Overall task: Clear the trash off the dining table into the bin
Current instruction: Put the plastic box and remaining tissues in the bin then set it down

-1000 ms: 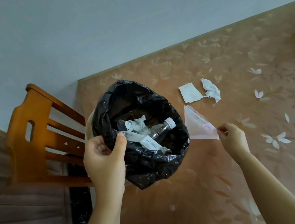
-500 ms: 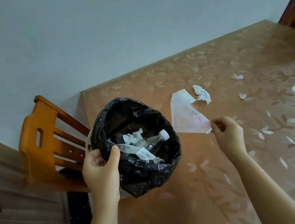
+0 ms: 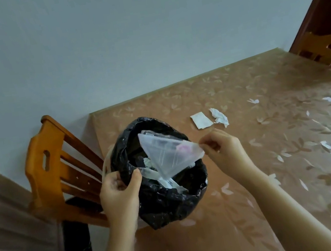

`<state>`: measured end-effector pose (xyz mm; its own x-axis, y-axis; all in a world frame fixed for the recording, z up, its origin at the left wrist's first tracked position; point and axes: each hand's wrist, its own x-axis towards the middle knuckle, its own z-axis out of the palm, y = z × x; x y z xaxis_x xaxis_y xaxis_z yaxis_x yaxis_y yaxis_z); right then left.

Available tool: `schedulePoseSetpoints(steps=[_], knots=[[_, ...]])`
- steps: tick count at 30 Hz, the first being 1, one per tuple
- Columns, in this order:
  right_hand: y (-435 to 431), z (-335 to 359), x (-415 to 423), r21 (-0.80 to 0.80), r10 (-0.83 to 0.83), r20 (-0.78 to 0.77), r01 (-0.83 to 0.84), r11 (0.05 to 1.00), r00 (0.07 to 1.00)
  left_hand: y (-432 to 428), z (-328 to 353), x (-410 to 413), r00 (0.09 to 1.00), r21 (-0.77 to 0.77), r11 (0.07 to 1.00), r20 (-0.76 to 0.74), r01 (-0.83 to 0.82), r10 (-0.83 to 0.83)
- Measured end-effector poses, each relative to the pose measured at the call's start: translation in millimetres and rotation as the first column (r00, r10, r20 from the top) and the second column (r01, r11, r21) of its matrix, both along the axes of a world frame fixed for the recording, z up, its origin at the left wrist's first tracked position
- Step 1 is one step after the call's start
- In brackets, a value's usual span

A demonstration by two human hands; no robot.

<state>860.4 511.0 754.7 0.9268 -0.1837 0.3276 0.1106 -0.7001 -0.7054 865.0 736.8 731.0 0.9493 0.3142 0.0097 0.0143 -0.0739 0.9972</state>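
A bin lined with a black bag stands at the table's left edge. My left hand grips its near-left rim. My right hand pinches one corner of a clear plastic bag with a pink mark, which hangs over the bin's mouth with its lower tip inside. White paper scraps and a plastic strip lie inside the bin beneath it. On the table beyond lie a flat white paper piece and a crumpled tissue.
The table has a tan floral cloth. An orange wooden chair stands left of the bin, against the wall. Another wooden chair is at the far right by a dark door frame.
My right hand has carried the clear plastic bag left from above the table to over the bin's opening. My left hand has kept its hold on the rim. The view has tilted upward.
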Motion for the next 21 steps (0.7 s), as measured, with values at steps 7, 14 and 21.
schedulePoseSetpoints(steps=[7, 14, 21], knots=[[31, -4, 7, -0.006, 0.114, -0.052, -0.114, 0.993, 0.992, 0, 4, -12, 0.998, 0.073, 0.997, 0.052, 0.028, -0.031], [28, -16, 9, 0.134, 0.144, -0.035, -0.138, 0.981, 0.989, -5, 2, -7, 0.999, 0.053, 0.998, 0.033, -0.017, 0.015], [-27, -33, 15, 0.162, -0.010, -0.044, 0.017, 0.987, 0.999, -26, 2, 16, 0.996, 0.040, 0.996, 0.037, -0.079, 0.077]])
